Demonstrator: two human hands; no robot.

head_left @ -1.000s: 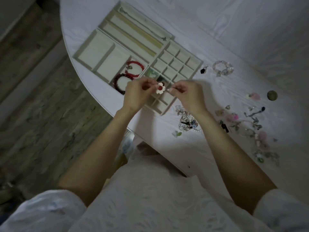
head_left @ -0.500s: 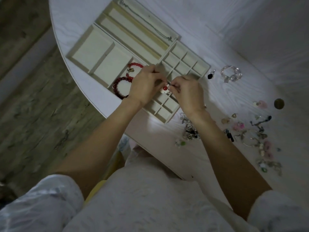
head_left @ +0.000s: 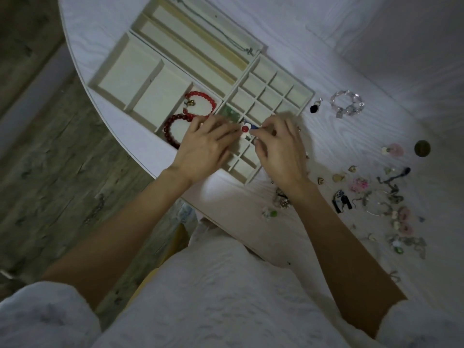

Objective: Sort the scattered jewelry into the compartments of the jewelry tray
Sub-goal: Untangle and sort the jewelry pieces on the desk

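Both hands hold one small white flower piece with a red middle [head_left: 245, 128] over the little squares of the cream jewelry tray [head_left: 130, 79] on the white counter [head_left: 313, 41]. The left hand [head_left: 206, 146] pinches one side with its fingers nearly closed, and the right hand [head_left: 278, 149] pinches the other side. This looks like the step of putting the flower piece into a small square. Next, both hands need to lower it into one square and let go. Two red bead bracelets [head_left: 200, 104] already lie in a bigger box, and lots of small jewelry [head_left: 391, 204] waits on the counter.
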